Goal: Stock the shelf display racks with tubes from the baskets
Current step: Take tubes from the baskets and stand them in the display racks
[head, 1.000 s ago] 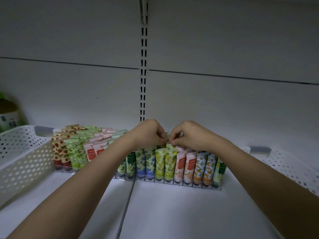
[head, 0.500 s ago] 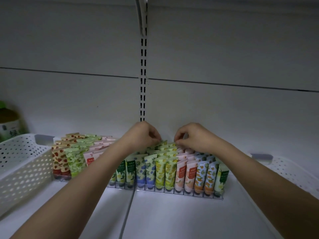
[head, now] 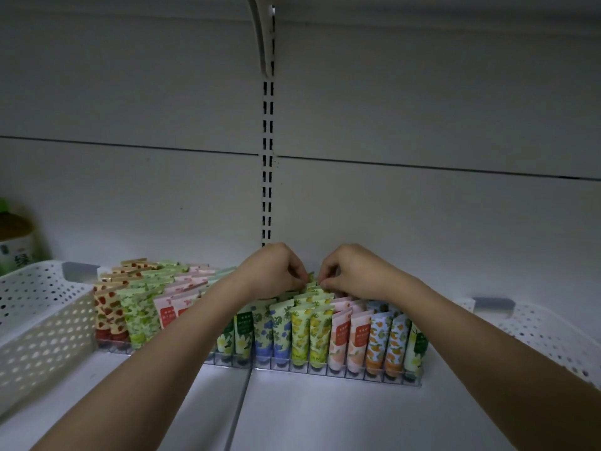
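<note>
Behind everything, a pale back panel [head: 422, 118] split by 1 horizontal seam. At centre, a slotted upright [head: 267, 177] running down from a curved bracket [head: 261, 37] at the top of the frame. At the far left edge, a green-labelled container [head: 14, 237], blurred, partly cut off.

The hands [head: 274, 271] [head: 354, 271] are moved from the front yellow tubes [head: 309, 333] to the tube tops farther back.
</note>
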`<state>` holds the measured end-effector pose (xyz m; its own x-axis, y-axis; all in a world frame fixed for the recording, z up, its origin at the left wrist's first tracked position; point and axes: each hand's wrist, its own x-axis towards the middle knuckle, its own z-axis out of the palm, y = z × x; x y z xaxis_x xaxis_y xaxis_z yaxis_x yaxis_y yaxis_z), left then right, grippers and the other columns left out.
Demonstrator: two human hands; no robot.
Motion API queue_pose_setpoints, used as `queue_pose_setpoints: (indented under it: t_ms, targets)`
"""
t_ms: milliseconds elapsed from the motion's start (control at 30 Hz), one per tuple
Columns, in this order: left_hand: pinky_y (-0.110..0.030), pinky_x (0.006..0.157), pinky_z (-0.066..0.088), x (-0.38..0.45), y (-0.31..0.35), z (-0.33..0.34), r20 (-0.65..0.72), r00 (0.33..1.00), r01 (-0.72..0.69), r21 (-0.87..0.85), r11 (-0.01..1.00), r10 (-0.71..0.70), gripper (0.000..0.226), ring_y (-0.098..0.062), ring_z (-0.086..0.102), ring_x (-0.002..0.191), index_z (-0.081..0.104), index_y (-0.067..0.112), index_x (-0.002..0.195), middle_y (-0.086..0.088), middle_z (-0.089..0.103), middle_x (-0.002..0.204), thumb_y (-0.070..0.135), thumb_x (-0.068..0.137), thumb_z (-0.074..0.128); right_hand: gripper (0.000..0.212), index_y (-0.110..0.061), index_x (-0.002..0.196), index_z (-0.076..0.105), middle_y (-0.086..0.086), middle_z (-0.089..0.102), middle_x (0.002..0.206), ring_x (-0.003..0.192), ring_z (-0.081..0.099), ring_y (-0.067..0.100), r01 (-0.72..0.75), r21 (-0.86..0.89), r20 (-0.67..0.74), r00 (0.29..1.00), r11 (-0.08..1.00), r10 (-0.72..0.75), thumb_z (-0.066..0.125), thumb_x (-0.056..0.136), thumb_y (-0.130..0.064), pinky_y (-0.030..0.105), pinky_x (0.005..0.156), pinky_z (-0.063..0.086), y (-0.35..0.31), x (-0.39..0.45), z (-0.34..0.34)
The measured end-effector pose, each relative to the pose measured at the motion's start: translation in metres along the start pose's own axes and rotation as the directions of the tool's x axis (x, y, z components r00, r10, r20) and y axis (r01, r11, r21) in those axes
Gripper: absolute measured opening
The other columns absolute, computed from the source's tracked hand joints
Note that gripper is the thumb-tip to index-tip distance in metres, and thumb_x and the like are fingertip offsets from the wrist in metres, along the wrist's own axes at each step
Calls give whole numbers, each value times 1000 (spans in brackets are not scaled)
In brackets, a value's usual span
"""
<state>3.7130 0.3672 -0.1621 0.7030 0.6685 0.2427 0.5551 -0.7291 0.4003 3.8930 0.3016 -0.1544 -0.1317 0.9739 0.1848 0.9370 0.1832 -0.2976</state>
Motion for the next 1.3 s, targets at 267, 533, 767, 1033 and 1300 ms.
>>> queue_pose_setpoints:
  t_ms: [267, 533, 767, 1033, 1300]
  targets:
    - [-20, 80, 54, 0, -2, 1, 4, 1000, 3, -32, 999, -3, 10, 3, 66, 76, 79, 23, 90, 13, 75, 87, 20, 84, 72, 6, -21, 84, 76, -18, 65, 65, 57, 60, -10, 6, 45, 18, 1000, 999, -7, 71, 86, -18, 10, 55, 43, 1, -1, -1]
    - [-27, 78, 55, 5, -7, -2, -179, 979, 85, -50, 995, -93, 11, -2, 63, 80, 78, 24, 93, 13, 72, 93, 24, 85, 70, 16, -19, 101, 75, -5, 72, 102, 84, 61, 5, -30, 22, -140, 990, 999, 33, 64, 91, -16, 19, 76, 46, 6, 2, -13]
    - [-32, 83, 57, 11, -4, 5, -105, 989, 98, -27, 995, -100, 12, -2, 66, 80, 78, 24, 93, 13, 74, 93, 24, 86, 68, 15, -22, 99, 76, -4, 74, 99, 88, 66, 13, -36, -114, -69, 997, 993, 28, 64, 89, -23, 28, 79, 51, -1, 2, -4]
    - [-33, 85, 56, 16, -6, 7, -33, 995, 99, 36, 994, -97, 15, -5, 66, 85, 77, 25, 96, 11, 74, 98, 25, 88, 65, 13, -23, 94, 76, -5, 73, 96, 87, 66, 14, -64, -159, -68, 996, 985, 54, 64, 89, -24, 33, 80, 54, -4, 5, -2]
    - [-33, 83, 56, 15, -6, 7, -24, 998, 62, 66, 996, -61, 17, -6, 67, 84, 78, 26, 95, 12, 75, 96, 23, 87, 63, 9, -25, 89, 74, -5, 72, 93, 84, 64, 16, -78, -180, -84, 994, 981, 63, 65, 87, -24, 28, 72, 50, -4, 7, 1]
